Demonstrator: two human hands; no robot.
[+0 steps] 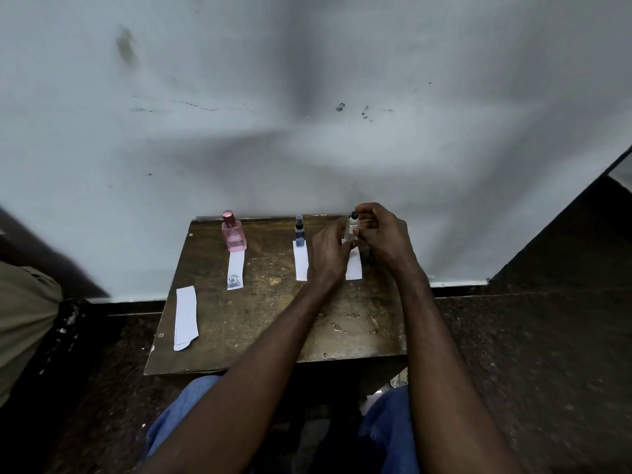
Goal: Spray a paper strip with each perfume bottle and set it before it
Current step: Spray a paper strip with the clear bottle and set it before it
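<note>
Three perfume bottles stand along the table's far edge by the wall. A pink bottle [234,235] is at the left with a paper strip [236,270] in front of it. A small blue bottle [300,231] is in the middle with a white strip [301,265] before it. At the right, my right hand [383,237] grips a clear bottle with a black cap [353,227]. My left hand [330,254] reaches to the bottle's base, fingers touching it. A third strip [355,266] lies under my hands, partly hidden.
A spare paper strip [185,317] lies at the near left of the worn wooden table [260,323]. A grey wall rises right behind the bottles. My knees in blue trousers are under the table's near edge. Dark floor surrounds the table.
</note>
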